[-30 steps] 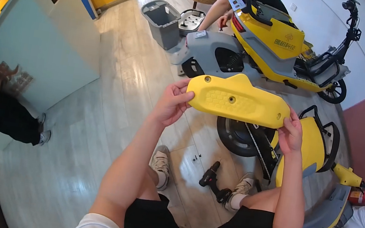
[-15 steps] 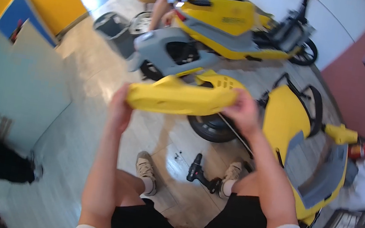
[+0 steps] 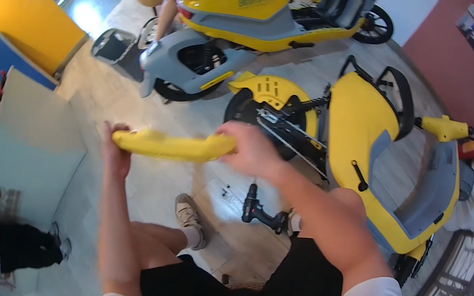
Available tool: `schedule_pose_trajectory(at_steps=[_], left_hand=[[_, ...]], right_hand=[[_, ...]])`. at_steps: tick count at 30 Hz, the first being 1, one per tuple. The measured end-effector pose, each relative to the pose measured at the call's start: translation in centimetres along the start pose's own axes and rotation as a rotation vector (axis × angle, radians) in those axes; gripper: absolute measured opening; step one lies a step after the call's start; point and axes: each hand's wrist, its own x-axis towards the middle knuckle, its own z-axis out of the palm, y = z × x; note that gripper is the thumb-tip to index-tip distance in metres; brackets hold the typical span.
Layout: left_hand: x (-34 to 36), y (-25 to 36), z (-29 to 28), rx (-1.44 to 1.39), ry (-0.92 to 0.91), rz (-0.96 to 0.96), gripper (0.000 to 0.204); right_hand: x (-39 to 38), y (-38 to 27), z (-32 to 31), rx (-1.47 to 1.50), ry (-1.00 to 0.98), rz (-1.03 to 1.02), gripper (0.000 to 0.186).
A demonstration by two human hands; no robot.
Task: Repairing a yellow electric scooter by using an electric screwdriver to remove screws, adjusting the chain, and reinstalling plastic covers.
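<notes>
I hold a long yellow plastic panel (image 3: 171, 147) out over the floor, now edge-on and slightly blurred. My left hand (image 3: 117, 150) is closed on its left end and my right hand (image 3: 246, 148) grips its right end. Just beyond my right hand lies a yellow scooter (image 3: 357, 137) on its side, with its black wheel (image 3: 242, 111), chain and yellow slotted guard (image 3: 272, 90) exposed. Below the panel a black cordless drill (image 3: 258, 214) lies on the floor between my feet, beside a few small dark screws (image 3: 226, 191).
Behind are an upright yellow scooter (image 3: 254, 7), a grey body part (image 3: 174, 53), a grey bin (image 3: 114, 51) and a crouching person's arm (image 3: 168, 17). A board (image 3: 19, 137) stands left, another person's dark-trousered legs (image 3: 23, 247) lower left, a red extinguisher (image 3: 472, 148) right.
The panel has gone from facing me flat to edge-on and moved lower left in the picture, both hands still on it. The view has swung, shifting the scooters upward and leftward.
</notes>
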Motion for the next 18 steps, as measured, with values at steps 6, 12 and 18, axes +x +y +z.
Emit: schedule_pose_trajectory(at_steps=[6, 12, 18], left_hand=[[-2.5, -0.9, 6.3, 0.264, -0.3, -0.004, 0.04], [-3.2, -0.5, 5.3, 0.242, -0.349, 0.0, 0.037], [-4.8, -2.4, 5.8, 0.381, -0.377, -0.059, 0.029]], right_hand=[[0.1, 3.2, -5.6, 0.387, 0.182, 0.339, 0.073], [-1.5, 3.3, -3.3, -0.166, -0.026, 0.093, 0.083], [-3.0, -1.4, 1.5, -0.386, -0.037, -0.076, 0.116]])
